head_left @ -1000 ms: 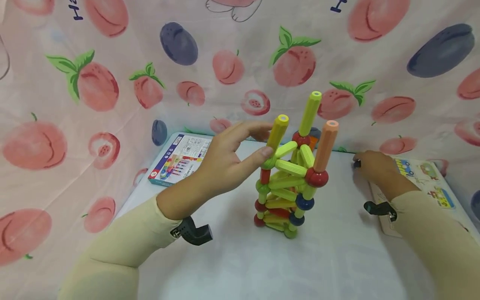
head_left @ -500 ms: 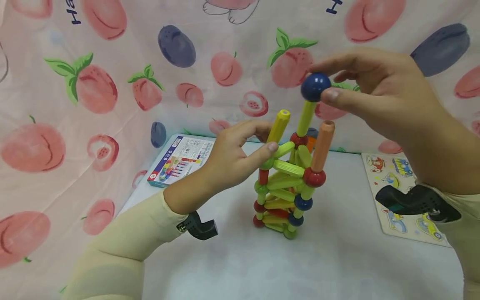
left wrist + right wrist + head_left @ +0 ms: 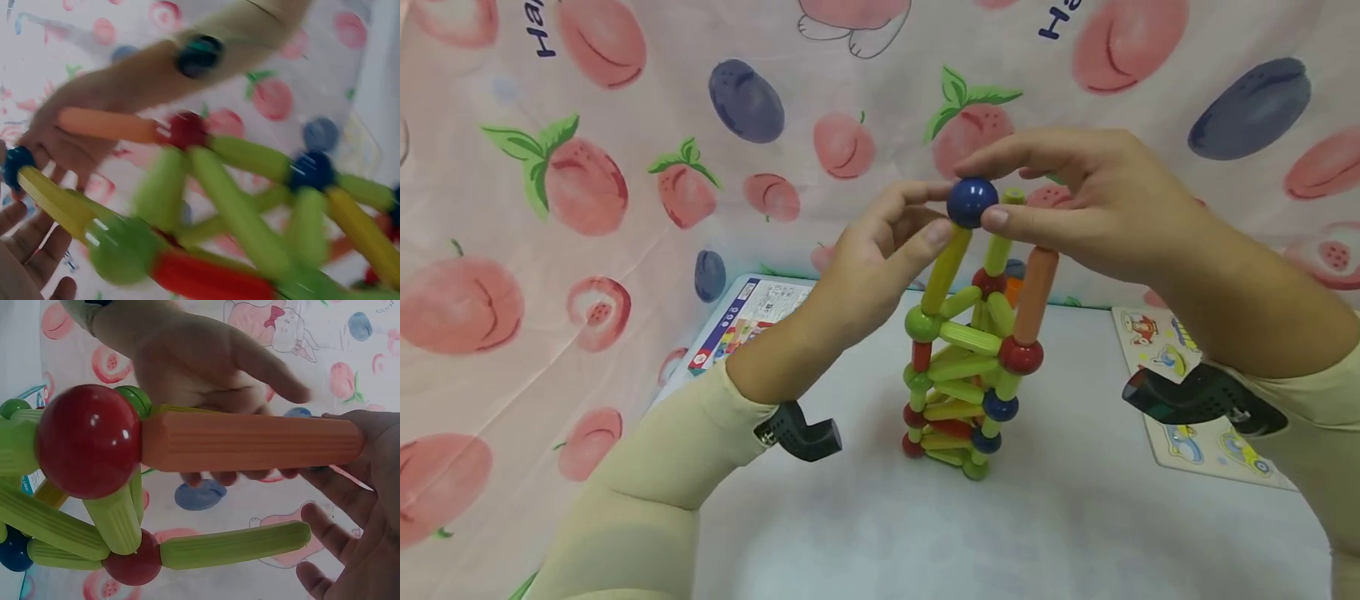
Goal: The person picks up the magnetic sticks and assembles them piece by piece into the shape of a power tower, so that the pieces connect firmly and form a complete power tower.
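A tall tower of magnetic rods and balls point(image 3: 964, 337) stands upright in the middle of the table. Three rods rise from its top: a yellow rod point(image 3: 945, 273), a light green rod point(image 3: 997, 252) and an orange rod point(image 3: 1036, 298). My right hand point(image 3: 1108, 204) pinches a blue ball point(image 3: 972, 202) between thumb and forefinger, at the upper end of the yellow rod. Close beside that rod is my left hand point(image 3: 868, 271), its thumb and fingers loosely spread; whether it touches cannot be told. In the right wrist view the left hand point(image 3: 200, 362) shows behind the orange rod point(image 3: 256, 442).
At the back left lies a flat printed box point(image 3: 752, 312), partly behind my left forearm. A picture puzzle board point(image 3: 1168, 400) lies on the right, partly under my right arm. Something orange point(image 3: 1013, 290) shows behind the tower. Fruit-printed cloth point(image 3: 842, 92) hangs behind the table point(image 3: 1000, 542).
My right hand came from the puzzle board with the blue ball, first to the light green rod's top, then left to the yellow rod. My left hand rose along the yellow rod.
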The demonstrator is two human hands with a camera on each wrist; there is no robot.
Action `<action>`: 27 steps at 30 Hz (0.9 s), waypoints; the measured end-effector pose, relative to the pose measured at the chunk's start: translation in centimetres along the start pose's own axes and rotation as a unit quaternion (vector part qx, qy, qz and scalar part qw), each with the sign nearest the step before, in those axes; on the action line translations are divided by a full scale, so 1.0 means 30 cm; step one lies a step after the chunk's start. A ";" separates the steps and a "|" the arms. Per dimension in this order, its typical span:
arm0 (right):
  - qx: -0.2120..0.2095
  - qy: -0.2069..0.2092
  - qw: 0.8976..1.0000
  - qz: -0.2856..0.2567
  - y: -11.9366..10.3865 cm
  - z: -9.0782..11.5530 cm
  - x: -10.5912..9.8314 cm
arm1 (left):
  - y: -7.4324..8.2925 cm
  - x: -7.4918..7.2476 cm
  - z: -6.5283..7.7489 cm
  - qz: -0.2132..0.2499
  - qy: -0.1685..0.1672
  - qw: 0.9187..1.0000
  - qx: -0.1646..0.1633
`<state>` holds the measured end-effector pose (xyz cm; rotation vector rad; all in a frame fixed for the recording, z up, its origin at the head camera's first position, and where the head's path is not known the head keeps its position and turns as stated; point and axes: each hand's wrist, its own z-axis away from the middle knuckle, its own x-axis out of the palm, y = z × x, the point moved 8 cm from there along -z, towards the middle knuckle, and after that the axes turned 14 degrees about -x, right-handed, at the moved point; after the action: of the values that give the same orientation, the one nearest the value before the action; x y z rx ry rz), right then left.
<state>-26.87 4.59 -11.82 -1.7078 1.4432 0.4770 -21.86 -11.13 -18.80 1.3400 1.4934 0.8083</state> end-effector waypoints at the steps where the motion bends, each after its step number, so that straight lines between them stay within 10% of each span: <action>1: 0.006 0.014 0.999 -0.028 0.007 0.002 -0.006 | 0.012 0.002 -0.018 0.039 -0.008 0.999 -0.007; 6: 0.109 0.103 0.969 -0.198 0.122 0.031 -0.027 | 0.035 0.002 -0.067 0.140 -0.010 0.990 -0.027; 10: 0.178 0.044 0.966 -0.185 0.216 0.076 0.004 | 0.029 -0.004 -0.067 0.147 0.004 0.989 -0.019; 18: 0.085 -0.026 0.982 -0.167 0.161 0.083 0.061 | 0.047 0.010 -0.068 0.095 0.007 0.995 0.002; 24: 0.077 0.004 0.979 -0.187 0.158 0.100 0.072 | 0.060 0.025 -0.070 0.049 0.011 0.999 0.016; 27: 0.029 0.081 0.958 -0.273 0.160 0.123 0.056 | 0.061 0.030 -0.069 0.037 0.009 0.999 0.018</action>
<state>-30.11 6.45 -16.87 -2.0313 1.0118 -0.0072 -23.09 -9.70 -16.60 1.4247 1.4858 0.8457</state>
